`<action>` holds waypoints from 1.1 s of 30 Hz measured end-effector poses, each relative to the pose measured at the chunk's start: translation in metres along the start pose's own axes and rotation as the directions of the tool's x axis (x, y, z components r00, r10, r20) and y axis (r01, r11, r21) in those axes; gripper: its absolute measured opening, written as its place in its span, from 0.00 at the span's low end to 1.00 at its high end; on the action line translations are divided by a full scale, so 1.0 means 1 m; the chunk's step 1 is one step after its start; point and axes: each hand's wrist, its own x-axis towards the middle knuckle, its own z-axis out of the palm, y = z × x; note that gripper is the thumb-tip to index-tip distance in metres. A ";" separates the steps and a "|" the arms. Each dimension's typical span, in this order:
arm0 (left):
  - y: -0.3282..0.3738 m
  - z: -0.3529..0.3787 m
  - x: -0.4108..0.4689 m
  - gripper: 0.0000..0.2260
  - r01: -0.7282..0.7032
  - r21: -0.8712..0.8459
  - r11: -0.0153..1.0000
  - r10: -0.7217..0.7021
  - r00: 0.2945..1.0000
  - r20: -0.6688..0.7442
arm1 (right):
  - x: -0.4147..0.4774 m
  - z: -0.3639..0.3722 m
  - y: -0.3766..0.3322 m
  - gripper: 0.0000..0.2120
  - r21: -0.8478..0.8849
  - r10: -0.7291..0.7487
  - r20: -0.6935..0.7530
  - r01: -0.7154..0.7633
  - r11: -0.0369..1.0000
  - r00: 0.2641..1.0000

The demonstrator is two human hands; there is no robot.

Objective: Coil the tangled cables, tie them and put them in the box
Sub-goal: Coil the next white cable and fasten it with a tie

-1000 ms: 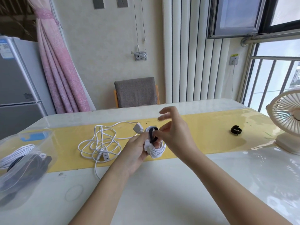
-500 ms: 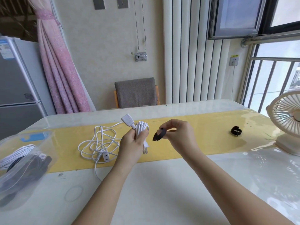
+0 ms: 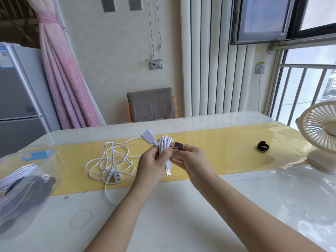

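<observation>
The right hand [image 3: 189, 160] has closed the gap of a half-second ago, and the black strap [image 3: 178, 146] it pinches is now up against the coiled white cable [image 3: 164, 146]. The left hand [image 3: 152, 164] grips that bundle upright above the yellow runner [image 3: 218, 151], near the middle of the bench [image 3: 181, 215]. The two hands are close together, one on each side of the coil, whose plug pins hang below the left hand's fingers.

By the look of it the job is roughly half done. This coil is wound but not yet tied. A tangled white cable [image 3: 109, 160] lies loose on the runner just left of the left hand, untouched. Whether the socket end jutting beside the bundle belongs to it or to the coil cannot be told.

The box [image 3: 49, 160], clear plastic at the bench's left edge and well apart from both hands, already holds white and dark cables. A spare strap [image 3: 263, 146] waits on the runner toward the right edge, near a fan [image 3: 320, 139].
</observation>
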 end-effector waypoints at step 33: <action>-0.003 -0.014 0.005 0.14 -0.065 0.381 0.922 -0.033 0.969 0.245 | 0.013 0.001 0.019 0.07 0.125 0.232 0.075 -0.240 0.963 0.970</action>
